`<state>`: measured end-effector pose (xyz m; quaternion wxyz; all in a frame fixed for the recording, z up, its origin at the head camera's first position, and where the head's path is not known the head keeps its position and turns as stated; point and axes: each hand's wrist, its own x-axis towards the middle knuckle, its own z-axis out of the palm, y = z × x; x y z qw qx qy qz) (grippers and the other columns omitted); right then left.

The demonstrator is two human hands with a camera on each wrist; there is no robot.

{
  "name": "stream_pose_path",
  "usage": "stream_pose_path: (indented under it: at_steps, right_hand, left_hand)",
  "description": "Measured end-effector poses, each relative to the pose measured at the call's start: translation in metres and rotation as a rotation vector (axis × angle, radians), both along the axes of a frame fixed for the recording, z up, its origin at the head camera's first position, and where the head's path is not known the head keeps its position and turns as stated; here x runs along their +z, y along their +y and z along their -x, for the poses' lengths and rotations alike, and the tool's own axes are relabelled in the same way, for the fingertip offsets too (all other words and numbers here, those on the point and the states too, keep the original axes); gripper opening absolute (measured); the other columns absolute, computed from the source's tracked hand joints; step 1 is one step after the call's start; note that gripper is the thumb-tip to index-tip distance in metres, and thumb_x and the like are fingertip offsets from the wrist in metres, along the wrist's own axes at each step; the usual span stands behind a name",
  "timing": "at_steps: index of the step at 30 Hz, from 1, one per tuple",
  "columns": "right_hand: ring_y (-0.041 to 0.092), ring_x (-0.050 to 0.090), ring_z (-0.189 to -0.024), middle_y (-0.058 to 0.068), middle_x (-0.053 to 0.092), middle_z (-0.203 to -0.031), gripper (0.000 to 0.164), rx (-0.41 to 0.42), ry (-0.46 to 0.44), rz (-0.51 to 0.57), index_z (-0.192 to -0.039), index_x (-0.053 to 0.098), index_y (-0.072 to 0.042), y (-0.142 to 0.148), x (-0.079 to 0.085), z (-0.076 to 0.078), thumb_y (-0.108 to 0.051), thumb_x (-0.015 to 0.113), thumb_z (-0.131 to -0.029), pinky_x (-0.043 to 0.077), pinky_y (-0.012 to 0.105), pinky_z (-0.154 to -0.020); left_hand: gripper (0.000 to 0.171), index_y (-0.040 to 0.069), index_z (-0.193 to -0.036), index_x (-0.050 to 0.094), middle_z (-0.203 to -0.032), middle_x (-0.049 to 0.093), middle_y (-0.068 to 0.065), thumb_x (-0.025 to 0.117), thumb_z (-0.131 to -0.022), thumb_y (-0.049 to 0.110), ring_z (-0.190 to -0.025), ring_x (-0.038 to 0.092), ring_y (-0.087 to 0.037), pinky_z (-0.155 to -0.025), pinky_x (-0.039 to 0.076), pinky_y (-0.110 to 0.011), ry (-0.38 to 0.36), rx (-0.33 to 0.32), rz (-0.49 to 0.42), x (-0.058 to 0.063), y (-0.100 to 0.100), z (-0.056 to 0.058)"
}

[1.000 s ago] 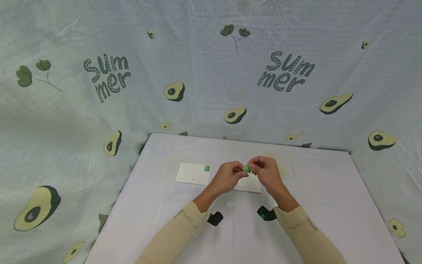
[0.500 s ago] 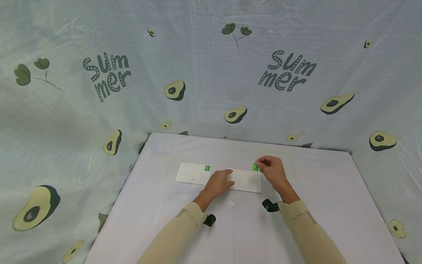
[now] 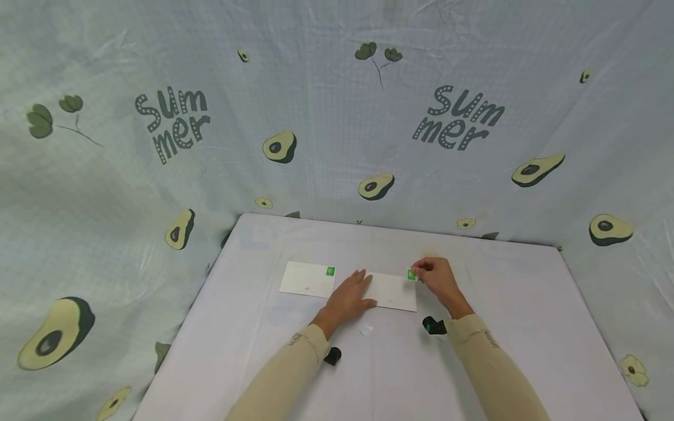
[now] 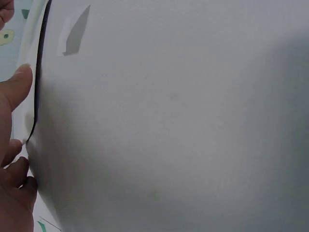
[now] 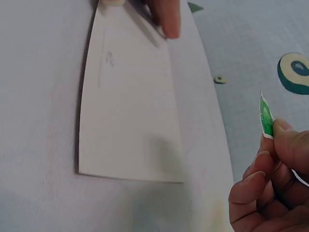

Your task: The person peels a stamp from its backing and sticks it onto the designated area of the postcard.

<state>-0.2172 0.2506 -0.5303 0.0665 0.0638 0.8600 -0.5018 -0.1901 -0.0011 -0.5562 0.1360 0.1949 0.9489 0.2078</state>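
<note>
In the head view, my left hand (image 3: 347,301) rests with extended fingers on the left end of a white envelope (image 3: 394,294), which lies flat on the table. Thumb and index finger of my right hand (image 3: 438,280) pinch a small green postage stamp (image 3: 411,275) at the envelope's upper right corner. Seen from the right wrist, the stamp (image 5: 266,118) is held by one edge, turned nearly edge-on, apart from the envelope (image 5: 128,121). Whether it touches the paper is hard to tell from the head view. Only part of the left hand (image 4: 17,193) shows in the left wrist view.
Left of my left hand lies a second envelope (image 3: 304,282), bearing a green stamp (image 3: 330,271) at its upper right. A small pale scrap of paper (image 3: 366,330) lies in front. A patterned curtain (image 3: 316,105) hangs behind the white table (image 3: 505,327).
Both hands held the stamp together a second ago. My left hand has let go and moved down-left onto the envelope; the right has carried the stamp rightward to the envelope's corner.
</note>
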Motion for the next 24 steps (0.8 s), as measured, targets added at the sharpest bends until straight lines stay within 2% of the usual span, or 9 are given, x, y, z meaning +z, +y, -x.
stream_pose_path:
  at_steps: [7,10,16,24]
  right_hand:
    - [0.019,0.057,-0.082,0.013,0.069,-0.098,0.016,0.008,-0.023,-0.018,-0.108,0.073,0.005,0.007,-0.016,0.004,-0.007,0.065,-0.102,0.05,0.026,-0.069]
    - [0.02,0.057,-0.082,0.013,0.07,-0.096,0.015,0.008,-0.023,-0.027,-0.107,0.074,0.005,0.008,-0.022,0.006,-0.007,0.066,-0.101,0.05,0.026,-0.068]
    - [0.023,0.056,-0.084,0.015,0.07,-0.097,0.014,0.003,-0.042,-0.095,-0.103,0.075,0.004,0.008,-0.03,0.009,-0.007,0.067,-0.1,0.048,0.027,-0.068]
    - [0.023,0.06,-0.082,0.017,0.071,-0.096,0.012,0.02,-0.034,-0.163,-0.101,0.075,0.004,0.006,-0.036,0.011,-0.006,0.068,-0.099,0.049,0.027,-0.066]
  left_hand:
    - [0.067,0.026,-0.165,0.033,-0.176,0.021,-0.004,0.046,-0.107,0.057,-0.164,0.017,-0.031,-0.133,0.019,-0.051,0.074,-0.05,0.157,-0.012,-0.001,-0.001]
    - [0.067,0.03,-0.166,0.03,-0.177,0.016,-0.001,0.04,-0.107,0.061,-0.165,0.012,-0.03,-0.134,0.014,-0.053,0.079,-0.06,0.208,-0.017,-0.001,-0.001]
    - [0.067,0.031,-0.166,0.029,-0.177,0.014,0.0,0.036,-0.107,0.063,-0.166,0.01,-0.029,-0.134,0.013,-0.052,0.098,-0.063,0.231,-0.021,-0.002,0.0]
    - [0.068,0.03,-0.165,0.03,-0.177,0.015,0.0,0.037,-0.107,0.063,-0.166,0.011,-0.029,-0.134,0.014,-0.052,0.096,-0.059,0.235,-0.019,-0.001,-0.001]
